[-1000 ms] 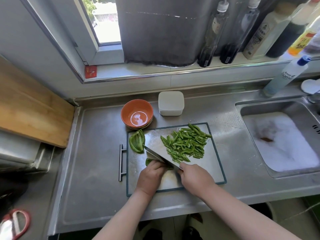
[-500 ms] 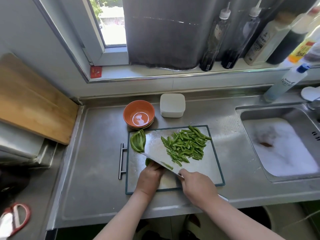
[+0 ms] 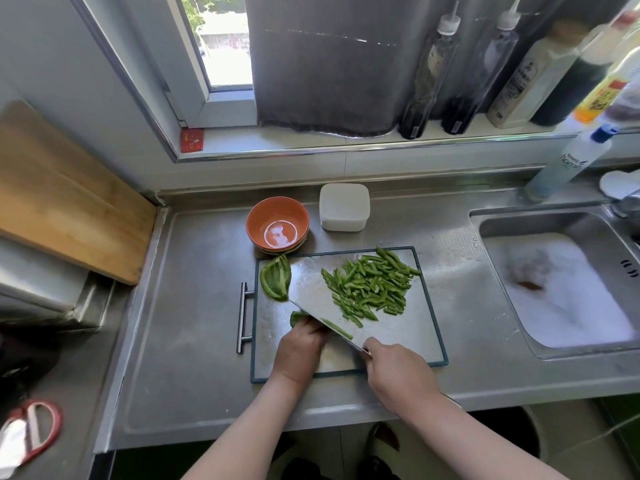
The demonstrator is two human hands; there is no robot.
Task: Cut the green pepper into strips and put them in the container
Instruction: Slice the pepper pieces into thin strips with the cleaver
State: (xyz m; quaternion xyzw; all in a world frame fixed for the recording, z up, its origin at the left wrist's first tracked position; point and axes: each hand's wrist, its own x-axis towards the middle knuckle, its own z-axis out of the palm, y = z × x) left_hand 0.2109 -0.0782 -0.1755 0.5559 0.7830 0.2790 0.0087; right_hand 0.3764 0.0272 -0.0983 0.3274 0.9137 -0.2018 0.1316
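Cleaver [image 3: 311,299] in curled right hand [image 3: 398,372], seemingly.

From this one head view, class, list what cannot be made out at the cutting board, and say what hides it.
- The pepper piece being cut: mostly hidden, head view, under the left hand and knife blade.
- The knife handle: wrapped inside the right hand.
- The white container: contents hidden by its white top.
- The sink bottom: covered by foam.
- The bottle labels: blurred; rightmost cut by the frame edge.
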